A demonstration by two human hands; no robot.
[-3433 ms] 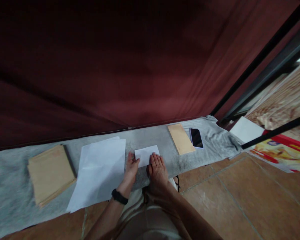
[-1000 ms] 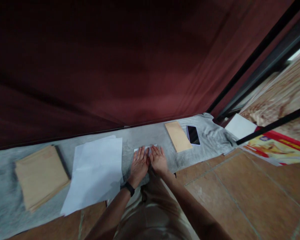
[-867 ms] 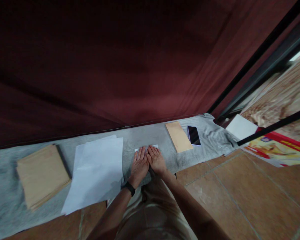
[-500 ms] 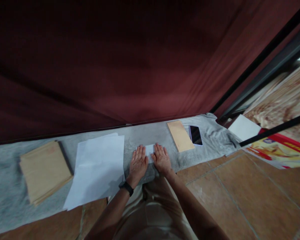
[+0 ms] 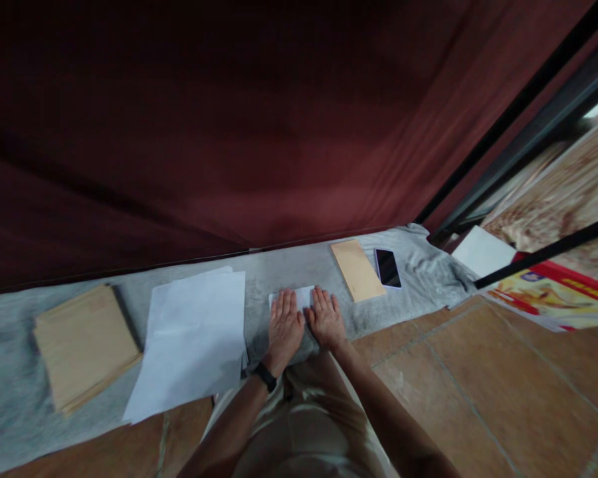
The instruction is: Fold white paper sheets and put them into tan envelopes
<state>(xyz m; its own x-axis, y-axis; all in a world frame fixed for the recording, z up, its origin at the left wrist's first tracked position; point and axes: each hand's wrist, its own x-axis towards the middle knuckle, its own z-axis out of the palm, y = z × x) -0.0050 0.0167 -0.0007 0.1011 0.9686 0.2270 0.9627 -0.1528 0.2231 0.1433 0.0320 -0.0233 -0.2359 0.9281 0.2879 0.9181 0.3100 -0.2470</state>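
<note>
Head view of a person seated on the tiled floor (image 5: 478,378), with both hands laid on a small folded white paper (image 5: 301,296). The paper lies on a grey cloth (image 5: 289,265) spread along the foot of a dark red curtain (image 5: 229,133). Only its far edge and the strip between the two hands show. The left hand (image 5: 285,326) rests palm down on the left part of the paper and the right hand (image 5: 325,318) palm down on its right part, the two side by side and just apart. The fingers (image 5: 285,302) of both hands are stretched out straight and lie flat on the sheet, curled around nothing and gripping nothing. A black wristband (image 5: 266,376) circles the left wrist, nearer the person than the paper. Left of the paper, just beside the left hand, lies a loose stack of white sheets (image 5: 194,338). Further left of the paper is a stack of brown envelopes (image 5: 82,345). Right of the paper and a little farther from the person lies a single brown envelope (image 5: 357,270), with a dark-screened phone (image 5: 388,267) just beside it on the side away from the paper. Well to the right of the paper, off the cloth, lie a white sheet (image 5: 482,251) and a red and yellow printed poster (image 5: 553,295).
</note>
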